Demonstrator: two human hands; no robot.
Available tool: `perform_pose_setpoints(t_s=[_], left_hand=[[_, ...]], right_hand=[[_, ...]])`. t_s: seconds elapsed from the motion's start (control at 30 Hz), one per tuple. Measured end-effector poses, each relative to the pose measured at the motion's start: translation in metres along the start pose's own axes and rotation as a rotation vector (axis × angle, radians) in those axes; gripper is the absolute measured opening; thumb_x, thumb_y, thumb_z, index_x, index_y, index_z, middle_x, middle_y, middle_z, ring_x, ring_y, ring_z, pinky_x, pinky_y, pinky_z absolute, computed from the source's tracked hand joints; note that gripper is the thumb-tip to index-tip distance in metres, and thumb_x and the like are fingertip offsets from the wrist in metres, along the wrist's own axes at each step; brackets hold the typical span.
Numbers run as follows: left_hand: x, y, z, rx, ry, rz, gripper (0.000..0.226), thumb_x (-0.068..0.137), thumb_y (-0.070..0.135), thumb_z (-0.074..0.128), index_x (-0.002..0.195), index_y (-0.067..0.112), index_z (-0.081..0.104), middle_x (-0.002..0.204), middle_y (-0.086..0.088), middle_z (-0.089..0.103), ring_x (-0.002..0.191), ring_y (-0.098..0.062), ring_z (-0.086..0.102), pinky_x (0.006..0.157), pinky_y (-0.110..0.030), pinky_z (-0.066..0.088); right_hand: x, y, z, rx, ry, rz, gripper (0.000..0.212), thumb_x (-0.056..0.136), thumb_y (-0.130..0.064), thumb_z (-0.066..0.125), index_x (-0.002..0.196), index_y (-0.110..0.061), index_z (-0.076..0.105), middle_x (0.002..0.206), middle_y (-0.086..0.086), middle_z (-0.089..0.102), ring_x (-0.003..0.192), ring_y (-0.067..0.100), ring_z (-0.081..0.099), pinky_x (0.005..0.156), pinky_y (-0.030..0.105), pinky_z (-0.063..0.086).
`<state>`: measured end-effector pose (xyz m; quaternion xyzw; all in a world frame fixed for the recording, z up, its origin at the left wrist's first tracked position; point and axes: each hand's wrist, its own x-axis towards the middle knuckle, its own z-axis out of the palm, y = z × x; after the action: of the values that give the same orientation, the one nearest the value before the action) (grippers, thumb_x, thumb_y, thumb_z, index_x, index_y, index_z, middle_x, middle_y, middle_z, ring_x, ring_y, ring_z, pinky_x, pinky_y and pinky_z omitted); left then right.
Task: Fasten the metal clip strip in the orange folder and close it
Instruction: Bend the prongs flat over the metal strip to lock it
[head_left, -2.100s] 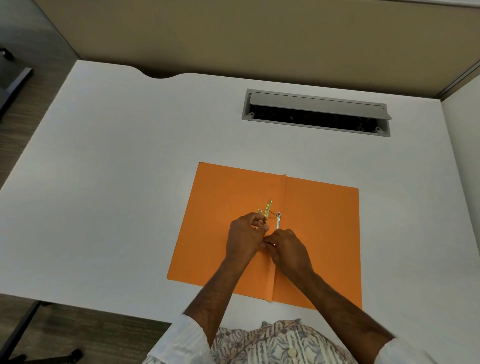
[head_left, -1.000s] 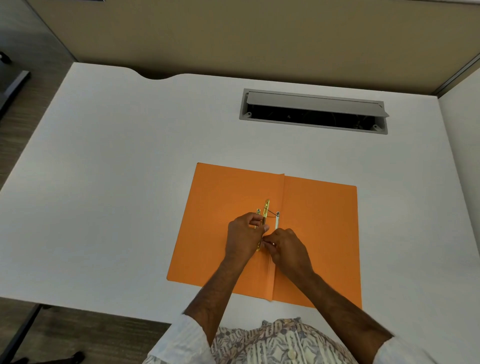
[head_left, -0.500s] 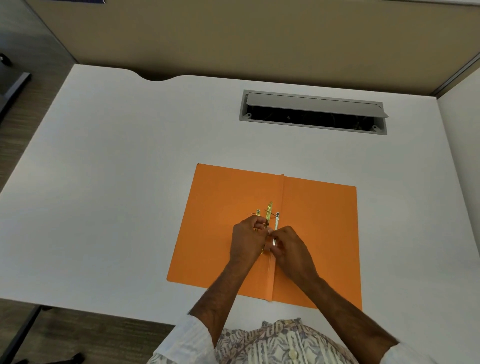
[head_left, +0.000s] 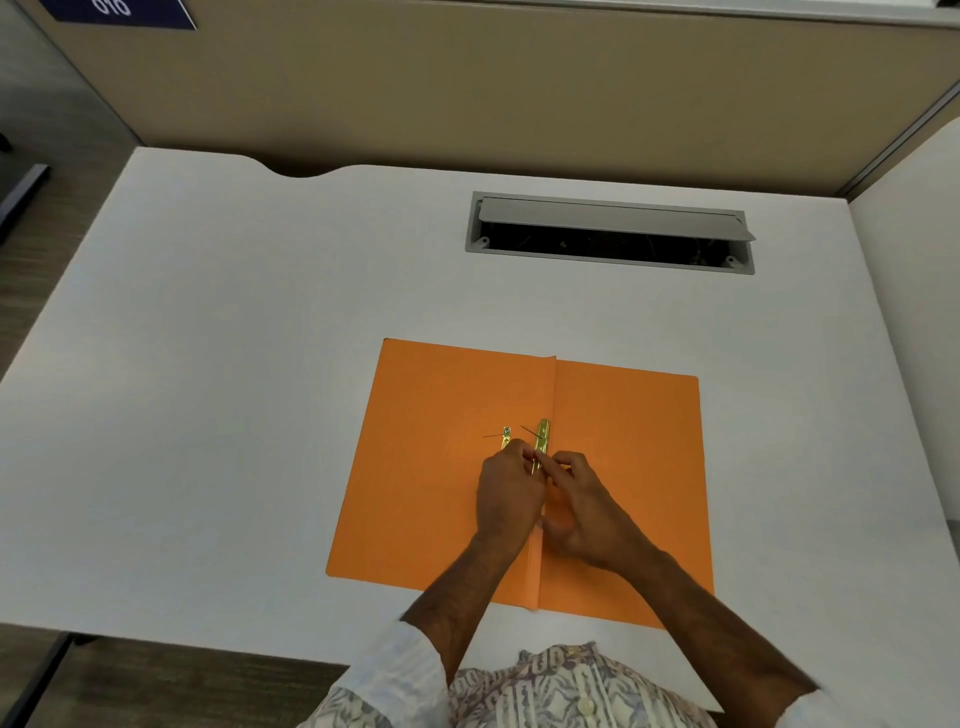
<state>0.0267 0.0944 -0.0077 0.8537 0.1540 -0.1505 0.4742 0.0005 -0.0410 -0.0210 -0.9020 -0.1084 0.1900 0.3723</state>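
An orange folder (head_left: 441, 467) lies open and flat on the white desk, its spine crease running toward me. A gold metal clip strip (head_left: 542, 439) lies along the crease on the left flap, its near part under my fingers. A second short gold piece (head_left: 505, 437) sticks out just left of it, with thin prongs showing beside both. My left hand (head_left: 506, 493) pinches the strip from the left. From the right, the fingertips of my right hand (head_left: 582, 506) hold the same strip.
A grey cable tray (head_left: 610, 234) with its lid tilted up is sunk into the desk behind the folder. A tan partition wall stands at the back. The desk's front edge runs just below the folder, near my patterned shirt.
The gold strip has shifted right, closer to the spine crease, and lies straighter. Both hands have moved slightly toward me along it. The view has tilted up a little.
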Motion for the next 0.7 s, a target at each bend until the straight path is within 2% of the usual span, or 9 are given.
perform_pose_setpoints(t_s=[0.1,0.27,0.43,0.7], left_hand=[[0.0,0.003,0.002,0.05,0.001,-0.004,0.01,0.084,0.01,0.061,0.091,0.013,0.067,0.081,-0.007,0.072,0.073,-0.023,0.069,0.066,-0.039,0.059],[0.004,0.007,0.0,0.107,-0.002,-0.046,0.006,0.084,0.015,0.063,0.089,0.015,0.066,0.084,-0.008,0.073,0.073,-0.025,0.07,0.064,-0.039,0.059],[0.01,0.009,-0.003,0.221,-0.041,-0.04,0.016,0.085,0.021,0.059,0.097,0.016,0.068,0.095,-0.007,0.073,0.086,-0.027,0.07,0.071,-0.037,0.058],[0.011,0.005,0.0,0.157,-0.068,-0.06,0.01,0.081,0.015,0.065,0.089,0.015,0.071,0.094,-0.006,0.074,0.088,-0.027,0.07,0.074,-0.038,0.058]], right_hand=[[0.001,-0.003,-0.004,0.004,0.001,-0.022,0.076,0.08,-0.027,0.068,0.146,-0.029,0.031,0.138,-0.001,0.035,0.12,0.017,0.047,0.095,0.036,0.051],[0.003,-0.008,-0.004,-0.046,0.035,0.003,0.075,0.079,-0.039,0.073,0.143,-0.023,0.038,0.137,0.003,0.04,0.117,0.019,0.049,0.094,0.038,0.051],[0.004,-0.01,0.001,-0.097,0.061,0.042,0.075,0.08,-0.039,0.076,0.142,-0.017,0.042,0.139,0.005,0.041,0.118,0.022,0.051,0.094,0.04,0.051],[0.005,-0.008,0.004,-0.175,0.061,0.058,0.078,0.077,-0.039,0.08,0.141,-0.016,0.042,0.14,0.007,0.042,0.117,0.025,0.052,0.093,0.039,0.053]])
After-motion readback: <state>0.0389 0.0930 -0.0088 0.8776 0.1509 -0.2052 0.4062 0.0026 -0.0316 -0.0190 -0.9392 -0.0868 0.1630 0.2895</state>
